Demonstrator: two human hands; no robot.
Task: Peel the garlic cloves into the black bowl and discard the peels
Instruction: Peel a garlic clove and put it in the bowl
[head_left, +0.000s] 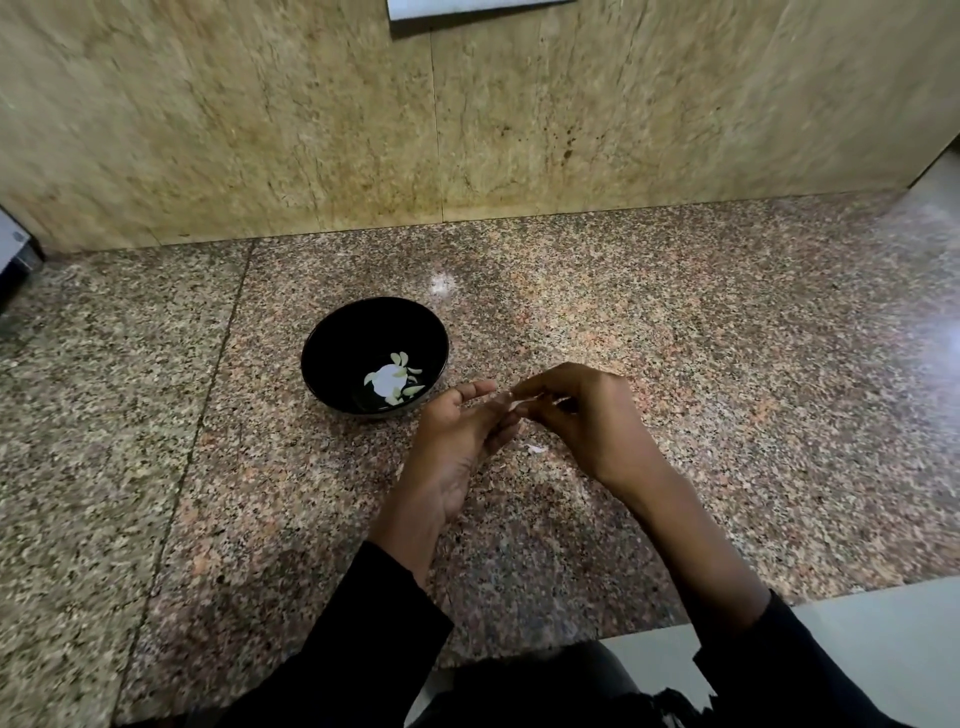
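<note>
A black bowl (375, 354) stands on the granite counter and holds several peeled garlic cloves (402, 378) at its bottom. Just right of the bowl my two hands meet above the counter. My left hand (457, 441) is turned palm up, thumb extended. My right hand (582, 415) curls its fingers over the left fingertips. Between them both hands pinch a small pale garlic clove (511, 400). It is mostly hidden by the fingers. A small white scrap of peel (534, 448) lies on the counter below the hands.
The speckled granite counter (727, 389) ends at a stone backsplash (467, 130) behind the bowl. A dark appliance corner (15, 254) sits at the far left. The counter's front edge (779, 608) runs near my right forearm, with pale floor beyond.
</note>
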